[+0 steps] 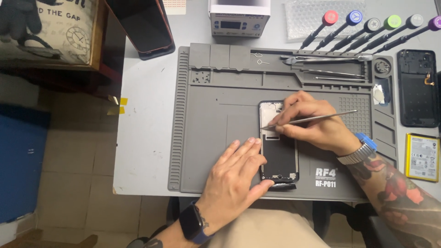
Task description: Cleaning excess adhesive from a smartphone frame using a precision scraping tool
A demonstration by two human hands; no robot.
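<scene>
A grey repair mat covers a pale table above a tiled floor, with 6 colour-capped screwdrivers lined up beyond the working hand. At mat centre lies an opened phone frame, dark inside, pale-edged. The left hand presses flat, fingers spread, on its near-left edge; the right hand pinches a thin metal pry tool, its tip touching the frame's upper left.
</scene>
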